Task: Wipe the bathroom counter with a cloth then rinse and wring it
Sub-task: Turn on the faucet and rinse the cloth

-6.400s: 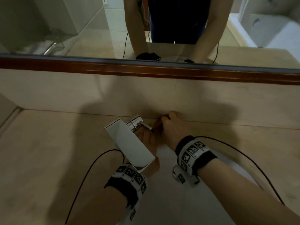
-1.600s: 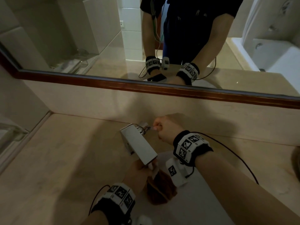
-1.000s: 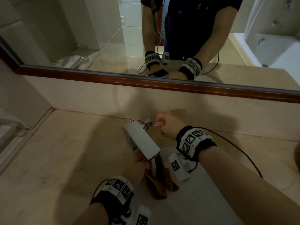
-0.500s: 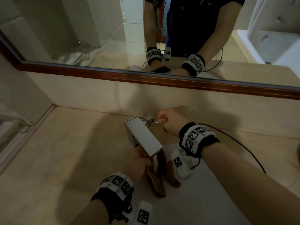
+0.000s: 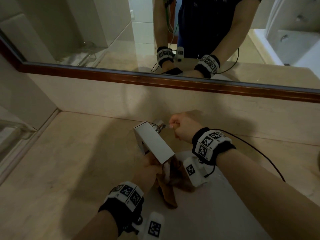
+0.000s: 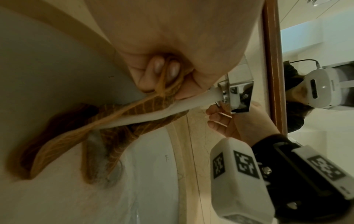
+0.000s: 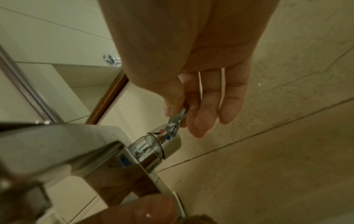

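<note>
Underneath the boxy chrome faucet (image 5: 153, 143), left hand (image 5: 149, 172) clutches ribbed brown cloth (image 6: 114, 121).

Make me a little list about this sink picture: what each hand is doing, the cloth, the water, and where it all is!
left hand: grips the brown cloth under the spout
right hand: pinches the faucet lever
water: running onto the cloth
faucet: chrome, boxy spout
place: white sink set in a beige counter, mirror behind

We wear black wristbands (image 5: 213, 146) with white square-code tags, a small white camera (image 5: 194, 170) under each wrist, thin black cables (image 5: 259, 151), bare forearms
</note>
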